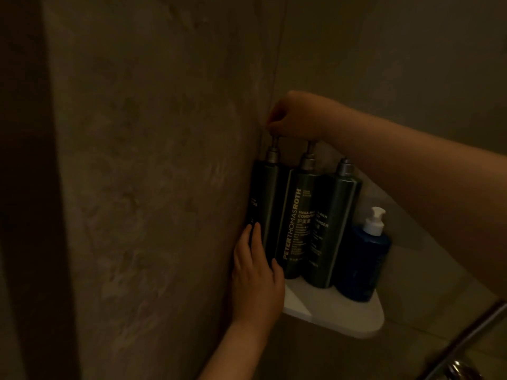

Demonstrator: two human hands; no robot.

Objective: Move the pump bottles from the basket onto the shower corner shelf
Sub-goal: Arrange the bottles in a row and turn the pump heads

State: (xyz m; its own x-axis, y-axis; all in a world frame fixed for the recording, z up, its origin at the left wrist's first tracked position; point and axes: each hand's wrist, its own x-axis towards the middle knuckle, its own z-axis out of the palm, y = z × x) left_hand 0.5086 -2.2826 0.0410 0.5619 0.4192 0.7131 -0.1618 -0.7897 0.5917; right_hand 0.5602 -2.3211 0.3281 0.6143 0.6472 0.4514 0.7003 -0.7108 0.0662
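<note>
Right hand point(296, 119) pinches the top of the upright dark-green pump bottle point(264, 204), leftmost on the white corner shelf point(343, 311); left hand point(255, 278) presses straight fingers against its base.

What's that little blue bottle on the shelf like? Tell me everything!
The blue bottle is short and round, looks like shiny plastic, with a white pump on top. It stands upright on the white corner shelf, at the right end of the row, close beside a taller dark bottle; whether they touch is unclear. No hand touches it.
</note>
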